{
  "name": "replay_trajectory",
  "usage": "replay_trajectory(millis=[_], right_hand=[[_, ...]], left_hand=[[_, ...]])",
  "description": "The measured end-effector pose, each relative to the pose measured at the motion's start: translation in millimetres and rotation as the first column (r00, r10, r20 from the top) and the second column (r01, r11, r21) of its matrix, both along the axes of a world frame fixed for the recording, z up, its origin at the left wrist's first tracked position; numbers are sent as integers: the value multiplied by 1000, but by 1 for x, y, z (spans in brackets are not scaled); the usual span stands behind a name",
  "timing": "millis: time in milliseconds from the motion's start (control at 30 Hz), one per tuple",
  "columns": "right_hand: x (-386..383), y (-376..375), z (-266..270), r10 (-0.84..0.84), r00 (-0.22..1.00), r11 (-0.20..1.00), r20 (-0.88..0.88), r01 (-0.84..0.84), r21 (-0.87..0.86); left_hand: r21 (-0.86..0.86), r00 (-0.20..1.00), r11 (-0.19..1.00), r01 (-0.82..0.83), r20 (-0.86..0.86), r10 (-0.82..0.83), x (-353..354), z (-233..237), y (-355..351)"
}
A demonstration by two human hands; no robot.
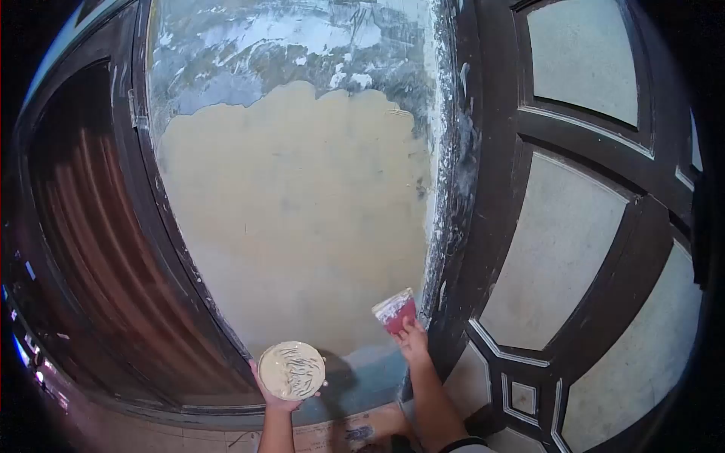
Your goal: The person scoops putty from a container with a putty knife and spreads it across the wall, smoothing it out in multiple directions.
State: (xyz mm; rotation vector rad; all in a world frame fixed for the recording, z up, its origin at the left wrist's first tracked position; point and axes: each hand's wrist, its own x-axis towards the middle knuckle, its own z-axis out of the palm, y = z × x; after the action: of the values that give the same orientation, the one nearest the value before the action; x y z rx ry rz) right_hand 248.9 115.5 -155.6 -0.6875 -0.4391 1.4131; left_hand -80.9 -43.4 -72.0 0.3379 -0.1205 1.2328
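My left hand (277, 402) is wrapped round a round tub of cream-coloured putty (291, 371), held up with its ridged surface facing me. In my right hand (413, 343) is a red putty spreader (396, 312), gripped at its lower end. Pale putty coats the spreader's wide upper edge, which appears close to the wall; contact cannot be made out. Behind both hands, a broad layer of beige putty (302, 204) covers the middle of the wall. Its upper border is scalloped, and above it shows rough grey-blue wall (294, 45) with white smears.
A dark panelled door with pale panels (566, 249) stands at the right. White-smeared dark trim (453, 151) borders the wall there. On the left is a dark frame with a reddish-brown curtain (106, 219). Tiled floor (158, 436) and a brownish sheet (325, 436) lie below.
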Motion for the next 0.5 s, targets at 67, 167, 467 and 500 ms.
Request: replay_trajectory(millis=[67, 167, 467, 500], right_hand=[[16, 35, -54, 25, 998, 994, -64, -32, -108], [15, -5, -122, 27, 994, 937, -106, -63, -343], [5, 34, -6, 69, 992, 997, -102, -72, -24], [4, 41, -23, 70, 992, 997, -104, -73, -24]], left_hand=[[-11, 1000, 1000, 4, -17, -4, 1, 0, 3], [-18, 998, 1000, 24, -59, -25, -3, -12, 10], [-7, 998, 999, 46, -44, -46, -13, -19, 5], [-20, 997, 999, 34, -64, -35, -14, -22, 4]])
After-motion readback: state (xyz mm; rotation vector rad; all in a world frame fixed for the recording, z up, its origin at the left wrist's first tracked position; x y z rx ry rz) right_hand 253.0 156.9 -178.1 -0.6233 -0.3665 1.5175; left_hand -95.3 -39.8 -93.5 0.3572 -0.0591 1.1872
